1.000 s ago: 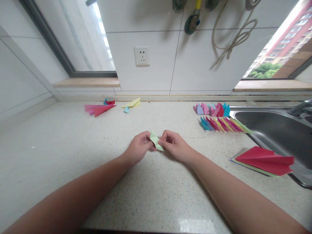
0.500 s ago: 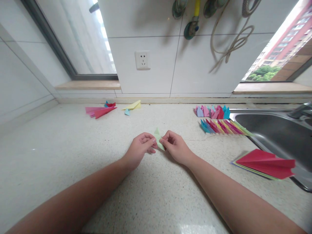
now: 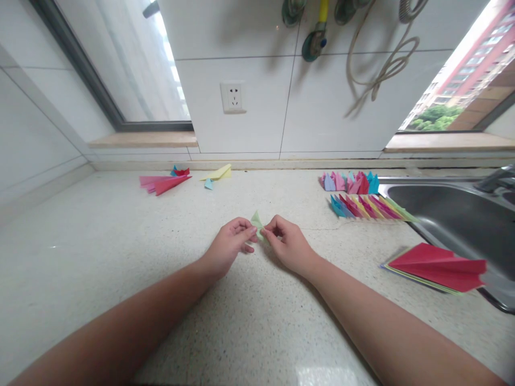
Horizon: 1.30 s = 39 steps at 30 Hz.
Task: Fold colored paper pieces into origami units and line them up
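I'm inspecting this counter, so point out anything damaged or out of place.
A thin line on the countertop, right of the right hand, resembles a crack. The red paper plane appears to overhang the sink, so it looks carelessly placed.

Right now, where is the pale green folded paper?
In the head view, the pale green folded paper is near the middle, between the left hand and the right hand, over the speckled counter.

Kitchen, with sink (image 3: 454, 220) and counter (image 3: 257, 321)
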Available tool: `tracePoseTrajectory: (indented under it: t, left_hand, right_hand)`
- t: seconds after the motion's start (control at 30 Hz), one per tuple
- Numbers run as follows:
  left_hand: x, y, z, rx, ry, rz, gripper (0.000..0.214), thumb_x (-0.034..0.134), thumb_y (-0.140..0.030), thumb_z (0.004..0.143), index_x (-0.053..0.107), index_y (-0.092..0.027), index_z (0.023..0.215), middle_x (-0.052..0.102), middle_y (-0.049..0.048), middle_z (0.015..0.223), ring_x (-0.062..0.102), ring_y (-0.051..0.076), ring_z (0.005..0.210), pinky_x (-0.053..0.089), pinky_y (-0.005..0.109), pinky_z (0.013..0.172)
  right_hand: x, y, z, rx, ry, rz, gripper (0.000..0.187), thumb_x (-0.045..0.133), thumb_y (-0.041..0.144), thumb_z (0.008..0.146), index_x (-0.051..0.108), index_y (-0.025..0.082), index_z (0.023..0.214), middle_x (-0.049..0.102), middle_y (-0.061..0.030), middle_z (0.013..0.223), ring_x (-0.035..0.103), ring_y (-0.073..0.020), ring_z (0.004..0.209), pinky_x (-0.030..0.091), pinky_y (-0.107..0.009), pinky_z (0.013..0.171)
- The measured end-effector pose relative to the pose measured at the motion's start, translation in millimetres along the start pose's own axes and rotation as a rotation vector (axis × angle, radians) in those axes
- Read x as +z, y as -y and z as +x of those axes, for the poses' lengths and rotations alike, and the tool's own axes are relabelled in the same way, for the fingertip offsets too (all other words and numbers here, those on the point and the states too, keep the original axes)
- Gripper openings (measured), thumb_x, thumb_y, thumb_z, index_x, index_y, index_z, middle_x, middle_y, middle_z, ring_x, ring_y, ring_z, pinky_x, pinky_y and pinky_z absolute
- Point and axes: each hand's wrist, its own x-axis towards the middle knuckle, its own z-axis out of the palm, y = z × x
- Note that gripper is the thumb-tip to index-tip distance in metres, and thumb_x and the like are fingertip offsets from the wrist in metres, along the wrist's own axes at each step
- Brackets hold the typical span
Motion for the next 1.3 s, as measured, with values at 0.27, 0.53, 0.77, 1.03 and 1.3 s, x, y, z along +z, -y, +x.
tracePoseTrajectory:
  t: [0.27,0.53,0.77,1.03,1.3]
  left_hand:
    - [-3.1,-3.0,3.0,-0.084,0.039,0.012,0.027,0.069,-0.040,0.082,0.059,-0.017,0.090,0.060,0.0011,0.078,0.059,0.011,0.063,0.039,0.019,0.049]
    - [-5.8,-6.0,2.9,-0.137,0.096,-0.091,0.027,0.073,-0.036,0.080,0.058,-0.016,0.089,0.062,-0.0001,0.076,0.061,0.009,0.067,0.045,0.022,0.065]
    - [-5.1,-3.7,2.6,-0.089,0.121,-0.072,0.024,0.069,-0.038,0.084,0.056,-0.018,0.088,0.061,-0.0009,0.070,0.056,0.008,0.061,0.040,0.020,0.056]
    - [-6.0,1.0,4.4,-0.099,0.105,-0.228,0.025,0.075,-0.035,0.080,0.065,-0.014,0.089,0.067,0.0035,0.086,0.065,0.011,0.077,0.051,0.028,0.082]
    - [-7.9,1.9,5.7,-0.030,0.146,-0.190,0.020,0.072,-0.032,0.082,0.068,-0.013,0.083,0.066,0.0033,0.085,0.063,0.012,0.079,0.048,0.030,0.087]
  right_hand:
    - [0.5,-2.6,0.4,-0.014,-0.011,0.003,0.014,0.056,0.024,0.090,0.052,0.020,0.078,0.059,0.0007,0.068,0.051,-0.0119,0.061,0.038,-0.024,0.057]
    - [-0.5,-1.8,0.6,-0.050,-0.001,-0.047,0.013,0.056,0.022,0.090,0.051,0.020,0.077,0.058,0.0006,0.070,0.051,-0.0122,0.063,0.039,-0.025,0.059]
    - [1.9,-1.8,-0.4,-0.007,0.014,0.032,0.013,0.056,0.024,0.090,0.052,0.020,0.079,0.058,0.0011,0.069,0.051,-0.0122,0.062,0.039,-0.025,0.058]
    - [0.4,1.0,2.0,0.020,0.022,-0.012,0.013,0.058,0.025,0.089,0.053,0.019,0.078,0.059,0.0005,0.069,0.050,-0.0124,0.061,0.038,-0.025,0.058]
    - [0.8,2.7,0.1,0.014,0.049,0.029,0.015,0.057,0.026,0.090,0.053,0.019,0.077,0.058,0.0011,0.068,0.050,-0.0123,0.062,0.038,-0.025,0.059]
